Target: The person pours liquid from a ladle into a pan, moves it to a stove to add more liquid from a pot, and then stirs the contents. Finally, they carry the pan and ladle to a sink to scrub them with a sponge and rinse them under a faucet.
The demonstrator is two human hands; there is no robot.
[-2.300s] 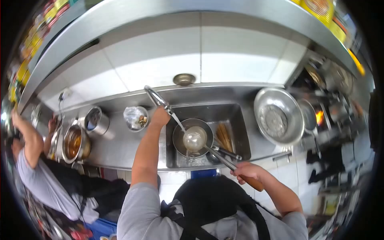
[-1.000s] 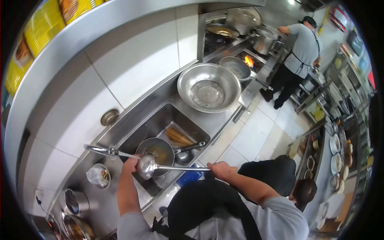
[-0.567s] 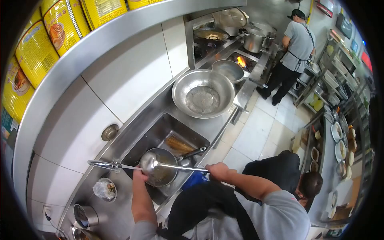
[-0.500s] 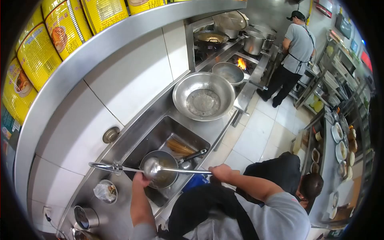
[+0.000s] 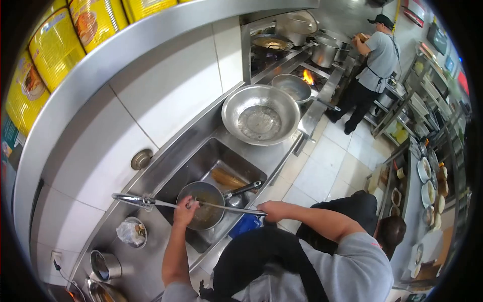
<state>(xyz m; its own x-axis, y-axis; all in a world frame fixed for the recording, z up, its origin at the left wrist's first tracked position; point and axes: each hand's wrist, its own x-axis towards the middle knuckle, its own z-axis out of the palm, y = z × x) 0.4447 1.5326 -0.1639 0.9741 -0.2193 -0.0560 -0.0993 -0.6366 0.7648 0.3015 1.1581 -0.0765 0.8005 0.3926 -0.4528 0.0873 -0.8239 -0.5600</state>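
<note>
My right hand (image 5: pixel 271 211) is wrapped round the handle end of a long metal ladle (image 5: pixel 231 207), which lies nearly level across the sink. At its other end my left hand (image 5: pixel 185 211) has its fingers curled at the ladle's head, mostly hidden by the hand. Directly beneath is a frying pan (image 5: pixel 210 217) with cloudy water, its black handle pointing right. A stream of water runs from the faucet (image 5: pixel 133 200) toward my left hand. The pan rests in the steel sink (image 5: pixel 173 176), beside a bamboo brush (image 5: pixel 227 178).
A wide steel basin (image 5: pixel 289 118) stands beyond the sink, near a wok (image 5: pixel 294 88) by a burner flame. To the left are a small bowl (image 5: pixel 132 232) and a metal pot (image 5: pixel 106 265). One person (image 5: pixel 380 55) stands by the stove; another (image 5: pixel 347 214) crouches at right.
The ladle's head has turned, so its round back no longer shows. My left hand has moved up onto it. The person by the stove has raised their hands, holding something brown.
</note>
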